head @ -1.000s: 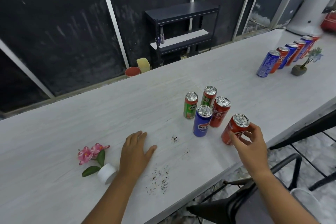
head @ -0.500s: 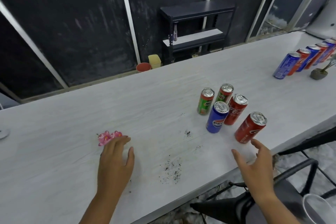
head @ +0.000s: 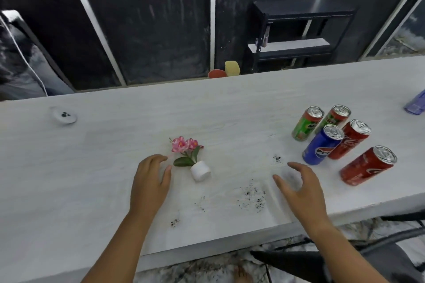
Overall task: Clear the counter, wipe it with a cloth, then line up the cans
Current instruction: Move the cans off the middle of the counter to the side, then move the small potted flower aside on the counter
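I stood at a long white counter (head: 115, 122) like a drinks bar's, soda cans (head: 331, 135) grouped on it, dark glazed panels (head: 149, 18) and a metal shelving rack (head: 299, 30) behind.

Both bare forearms reach forward from the lower edge of the view, roughly parallel and well apart. The left hand (head: 150, 179) is palm down, its fingers together and extended, the thumb lying out toward the right hand. The right hand (head: 299, 187) is raised slightly, palm facing inward and down, fingers loosely curled and spread, thumb pointing toward the left hand. Neither hand grips anything.
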{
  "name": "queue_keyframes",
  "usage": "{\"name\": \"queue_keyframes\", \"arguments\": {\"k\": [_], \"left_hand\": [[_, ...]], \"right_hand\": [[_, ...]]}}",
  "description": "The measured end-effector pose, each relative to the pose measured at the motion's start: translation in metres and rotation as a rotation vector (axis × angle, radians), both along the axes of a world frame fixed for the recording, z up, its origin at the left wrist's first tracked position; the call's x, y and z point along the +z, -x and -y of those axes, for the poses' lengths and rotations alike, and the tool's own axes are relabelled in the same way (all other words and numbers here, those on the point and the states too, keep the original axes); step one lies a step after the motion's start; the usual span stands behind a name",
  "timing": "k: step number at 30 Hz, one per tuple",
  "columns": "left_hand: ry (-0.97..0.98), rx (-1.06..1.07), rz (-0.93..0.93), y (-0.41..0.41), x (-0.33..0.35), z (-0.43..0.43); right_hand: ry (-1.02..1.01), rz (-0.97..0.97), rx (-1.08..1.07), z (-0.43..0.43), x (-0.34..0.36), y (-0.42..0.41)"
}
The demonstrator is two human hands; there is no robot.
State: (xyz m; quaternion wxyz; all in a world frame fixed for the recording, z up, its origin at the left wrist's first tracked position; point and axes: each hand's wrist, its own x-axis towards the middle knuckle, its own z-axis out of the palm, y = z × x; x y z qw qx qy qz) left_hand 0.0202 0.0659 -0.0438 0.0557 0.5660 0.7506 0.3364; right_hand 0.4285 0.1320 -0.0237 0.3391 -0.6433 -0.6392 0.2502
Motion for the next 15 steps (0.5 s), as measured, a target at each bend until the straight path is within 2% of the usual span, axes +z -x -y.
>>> {"name": "queue_keyframes", "arguments": {"k": [15], "left_hand": [[-0.018,0.053,-0.133,0.040,-0.029,-0.003]], "right_hand": [[0.088,-0.043,0.271,-0.019,0.011,0.144]]}}
